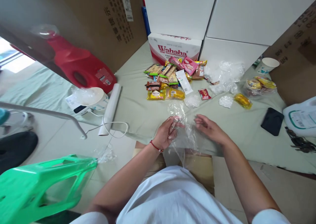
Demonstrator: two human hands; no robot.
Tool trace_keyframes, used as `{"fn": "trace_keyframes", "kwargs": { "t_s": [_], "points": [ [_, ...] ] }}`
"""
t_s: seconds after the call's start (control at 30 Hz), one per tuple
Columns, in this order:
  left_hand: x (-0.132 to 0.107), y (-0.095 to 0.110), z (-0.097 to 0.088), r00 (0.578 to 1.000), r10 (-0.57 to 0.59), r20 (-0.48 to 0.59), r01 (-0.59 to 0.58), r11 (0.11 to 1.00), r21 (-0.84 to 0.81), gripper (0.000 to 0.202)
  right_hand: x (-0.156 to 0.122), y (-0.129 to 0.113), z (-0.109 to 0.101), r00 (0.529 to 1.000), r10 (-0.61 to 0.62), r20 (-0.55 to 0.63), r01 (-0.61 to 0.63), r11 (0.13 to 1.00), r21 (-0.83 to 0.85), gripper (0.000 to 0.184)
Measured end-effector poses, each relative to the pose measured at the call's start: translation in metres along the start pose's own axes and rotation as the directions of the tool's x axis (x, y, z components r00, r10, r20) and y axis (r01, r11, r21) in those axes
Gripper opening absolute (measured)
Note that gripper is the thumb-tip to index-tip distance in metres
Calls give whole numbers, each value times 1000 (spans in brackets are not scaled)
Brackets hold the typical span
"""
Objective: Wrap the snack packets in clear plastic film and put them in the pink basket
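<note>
My left hand (166, 132) is curled closed on the edge of a clear plastic bag (181, 125), with something pinkish inside its fingers. A red string sits on that wrist. My right hand (209, 128) touches the bag's other side, its fingers half bent and pinching the film. The bag hangs crumpled between both hands above a pale green cloth (138, 108). Just beyond the hands lies a pile of wrapped snacks (170, 77), with yellow packets at its front.
A Wahaha carton (172, 47) and white boxes stand behind the snacks. Loose clear wrappers (223, 74), a filled snack bag (259, 85), a paper cup (266, 66) and a black pouch (272, 119) lie right. A white roll (111, 107), a red jug (81, 66) and a green stool (44, 181) are left.
</note>
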State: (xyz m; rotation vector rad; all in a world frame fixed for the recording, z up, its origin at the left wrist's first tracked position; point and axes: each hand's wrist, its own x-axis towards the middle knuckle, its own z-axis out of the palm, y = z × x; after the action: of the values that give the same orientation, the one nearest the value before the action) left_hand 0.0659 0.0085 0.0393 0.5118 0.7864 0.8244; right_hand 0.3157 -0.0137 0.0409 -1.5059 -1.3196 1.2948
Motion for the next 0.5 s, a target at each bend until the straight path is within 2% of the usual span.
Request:
{"fn": "trace_keyframes", "kwargs": {
  "t_s": [0.07,0.13,0.17,0.23,0.3,0.4,0.5],
  "points": [
    [-5,8,-2,996,-74,44,76,996,-44,42,17,-1,21,987,56,153,-83,981,177,74],
    [-9,16,-7,992,-120,27,121,992,-36,45,25,-1,33,973,75,219,-142,942,306,64],
    [-9,20,-10,993,-121,-3,121,993,-10,46,26,0,35,974,78,213,-152,921,360,55],
    [-8,26,-17,992,-94,-89,100,993,65,49,27,2,30,988,87,125,-135,884,449,48],
    [-5,30,-23,977,-60,-204,91,985,146,49,26,8,20,993,105,-43,-73,880,470,48],
    [3,30,-28,920,-5,-393,112,961,251,48,19,23,6,944,136,-301,-36,948,316,44],
    [9,30,-31,874,39,-485,139,935,326,42,9,40,-1,910,113,-400,-89,993,78,45]
  ]
}}
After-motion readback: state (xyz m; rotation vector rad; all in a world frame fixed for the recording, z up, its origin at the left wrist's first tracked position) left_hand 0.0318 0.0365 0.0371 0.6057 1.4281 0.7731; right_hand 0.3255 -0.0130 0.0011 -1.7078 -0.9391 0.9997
